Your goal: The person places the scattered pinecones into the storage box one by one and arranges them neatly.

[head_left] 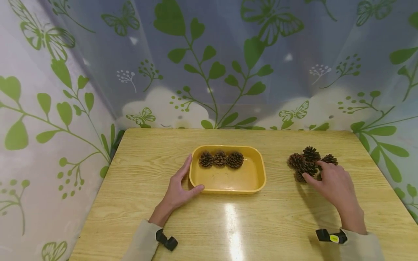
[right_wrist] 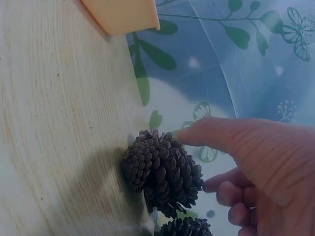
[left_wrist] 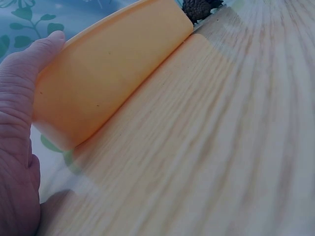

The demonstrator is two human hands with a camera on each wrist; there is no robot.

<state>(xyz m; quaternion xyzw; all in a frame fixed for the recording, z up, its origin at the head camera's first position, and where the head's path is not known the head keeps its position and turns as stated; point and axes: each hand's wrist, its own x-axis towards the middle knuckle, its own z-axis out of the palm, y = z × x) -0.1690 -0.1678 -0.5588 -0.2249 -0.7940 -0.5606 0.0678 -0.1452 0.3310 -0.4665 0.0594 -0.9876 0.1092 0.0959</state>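
A yellow plastic tray [head_left: 228, 185] sits on the table, with three brown pine cones [head_left: 220, 158] in a row along its far side. My left hand [head_left: 177, 188] rests against the tray's left end, fingers straight along that wall and thumb at the near rim. In the left wrist view the thumb lies along the tray's outer wall [left_wrist: 113, 73]. To the right, my right hand [head_left: 336, 183] is at a cluster of several pine cones [head_left: 306, 170]. Its thumb and forefinger are spread, fingertips right at one pine cone [right_wrist: 165, 169]; the other fingers bend loosely.
The wooden table [head_left: 147, 152] carries both tray and cones. Behind it hangs a blue-grey curtain [head_left: 222, 72] with green leaves and butterflies; similar patterned cloth [head_left: 49, 127] covers the left side. Black straps [head_left: 166, 240] are worn over both sleeves.
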